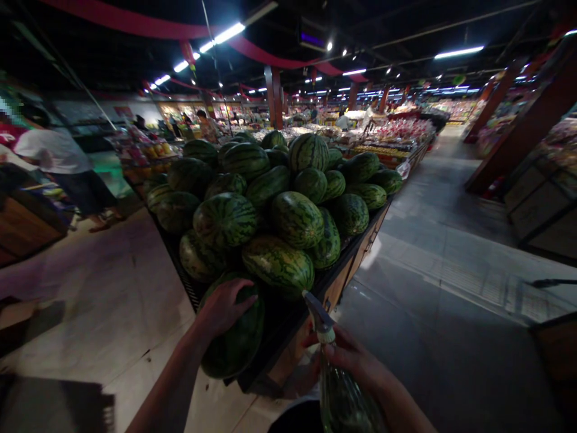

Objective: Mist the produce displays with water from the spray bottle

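Observation:
At the near corner of the display stand, my left hand [228,308] lies over a dark green watermelon [238,349], fingers and thumb curved on its upper side. That watermelon leans out past the stand's corner; its underside is hidden. My right hand [356,361] is wrapped round the neck of a clear spray bottle [345,400] with a grey trigger head [319,316]. The nozzle points forward and left, close to a striped watermelon [277,261] at the front of the pile. Both hands are apart from each other.
Several striped watermelons [225,219] are heaped on the black-edged stand [356,243] with wooden sides. Aisle floor [419,288] runs along the right, beside a brown pillar [518,120]. A person in a white top [58,150] is at the left. More produce displays [401,132] lie beyond.

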The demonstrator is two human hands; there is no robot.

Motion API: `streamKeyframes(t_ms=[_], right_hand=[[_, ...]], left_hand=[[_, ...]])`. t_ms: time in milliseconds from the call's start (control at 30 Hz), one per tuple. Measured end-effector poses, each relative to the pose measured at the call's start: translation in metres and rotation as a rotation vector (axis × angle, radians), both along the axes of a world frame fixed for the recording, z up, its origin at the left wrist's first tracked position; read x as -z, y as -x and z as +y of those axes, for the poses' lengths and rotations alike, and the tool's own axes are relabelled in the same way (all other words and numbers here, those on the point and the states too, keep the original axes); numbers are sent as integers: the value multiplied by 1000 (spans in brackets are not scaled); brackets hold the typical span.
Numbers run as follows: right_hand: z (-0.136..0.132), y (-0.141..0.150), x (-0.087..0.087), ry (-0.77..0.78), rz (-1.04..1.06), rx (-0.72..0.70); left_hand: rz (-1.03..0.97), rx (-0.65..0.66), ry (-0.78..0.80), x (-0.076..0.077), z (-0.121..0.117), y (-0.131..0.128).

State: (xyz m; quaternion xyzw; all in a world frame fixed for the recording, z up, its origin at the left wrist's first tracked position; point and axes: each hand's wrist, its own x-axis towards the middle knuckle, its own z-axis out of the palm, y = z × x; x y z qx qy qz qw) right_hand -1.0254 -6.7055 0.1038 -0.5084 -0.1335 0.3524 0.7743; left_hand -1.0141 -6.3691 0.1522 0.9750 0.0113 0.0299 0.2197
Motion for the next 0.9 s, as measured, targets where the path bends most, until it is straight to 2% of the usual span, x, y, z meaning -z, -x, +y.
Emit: streamKeyframes(t_ms=[200,267,333,367,400,433,500,533,567,667,767,900], right_hand=[[-14,-20,2,-76,-41,-41],[-16,-27,2,-120,-56,-67],[-17,-35,2,-168,-53,-104],[-17,-39,2,-187,-47,-124],[-17,-42,3,-197,-45,-146],[-17,-46,3,-198,-54,-165],[-14,-53,5,-172,-103,-190],[-12,-56,6,-153,-128,-187],[-10,-60,8,-131,-136,-166],[-2,-70,16,-51,-23,10],[-1,-80,19,20,105,145],[-25,-83,19,44,156,211]], left_hand=[[-27,-65,24,-5,2,2],[-73,-121,-12,-7,-8,6],[-121,-185,-5,-3,-32,12],[-131,-215,92,2,-48,15],[-100,-194,254,10,-66,17],[-34,-119,457,19,-85,18],[147,136,933,41,-122,18],[201,172,1125,51,-139,16],[215,182,1242,59,-153,13],[165,60,1480,74,-185,3],[125,-62,1614,79,-204,-8],[124,-197,1741,87,-218,-17]])
